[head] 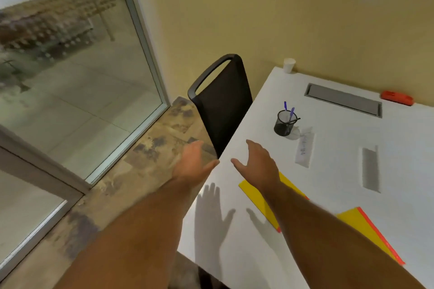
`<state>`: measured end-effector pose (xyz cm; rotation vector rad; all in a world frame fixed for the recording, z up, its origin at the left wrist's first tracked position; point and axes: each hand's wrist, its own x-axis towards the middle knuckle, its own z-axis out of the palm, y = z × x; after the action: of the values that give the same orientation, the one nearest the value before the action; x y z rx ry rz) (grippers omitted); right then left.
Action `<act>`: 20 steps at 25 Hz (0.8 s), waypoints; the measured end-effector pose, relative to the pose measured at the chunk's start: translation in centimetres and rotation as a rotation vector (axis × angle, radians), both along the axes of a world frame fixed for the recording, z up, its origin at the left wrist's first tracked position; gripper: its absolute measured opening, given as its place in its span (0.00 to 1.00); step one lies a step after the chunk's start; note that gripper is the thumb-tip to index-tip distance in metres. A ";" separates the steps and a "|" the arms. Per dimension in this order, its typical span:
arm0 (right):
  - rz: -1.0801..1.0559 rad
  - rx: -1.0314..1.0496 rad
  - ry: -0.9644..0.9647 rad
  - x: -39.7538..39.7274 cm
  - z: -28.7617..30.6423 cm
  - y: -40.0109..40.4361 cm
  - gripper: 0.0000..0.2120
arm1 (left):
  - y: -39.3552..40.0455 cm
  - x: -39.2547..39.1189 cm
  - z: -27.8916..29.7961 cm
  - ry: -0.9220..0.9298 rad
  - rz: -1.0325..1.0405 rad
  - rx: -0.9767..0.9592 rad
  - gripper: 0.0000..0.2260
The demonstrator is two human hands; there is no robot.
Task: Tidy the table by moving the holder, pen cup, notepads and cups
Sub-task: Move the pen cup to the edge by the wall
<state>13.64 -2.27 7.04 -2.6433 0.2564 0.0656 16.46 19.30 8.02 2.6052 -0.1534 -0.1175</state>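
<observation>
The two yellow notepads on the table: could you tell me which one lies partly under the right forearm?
The farther yellow notepad, beside the right hand; the nearer notepad lies uncovered.

Black chair [223,103] tucked at the white table's [328,195] left edge; grey cable hatch [343,99] set in the far tabletop. Red-orange eraser-like block [397,98] far right by yellow wall [281,7]; glass partition [70,54] left.

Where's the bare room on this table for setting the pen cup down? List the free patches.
Free: the near-left corner of the table, beside the yellow notepads; the stretch between the paper cup and the pen cup; the right side past the grey strip. Crowded: right around the pen cup, where a clear holder lies close.
</observation>
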 end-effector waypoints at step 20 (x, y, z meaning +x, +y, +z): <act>-1.057 0.069 0.077 15.9 1.0 5.0 0.40 | -7.8 28.9 -3.7 0.375 -0.777 -0.268 0.36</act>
<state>29.51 2.72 8.02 -2.1182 1.5690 -0.1685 45.36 11.47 4.35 2.0754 -0.9580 -0.7872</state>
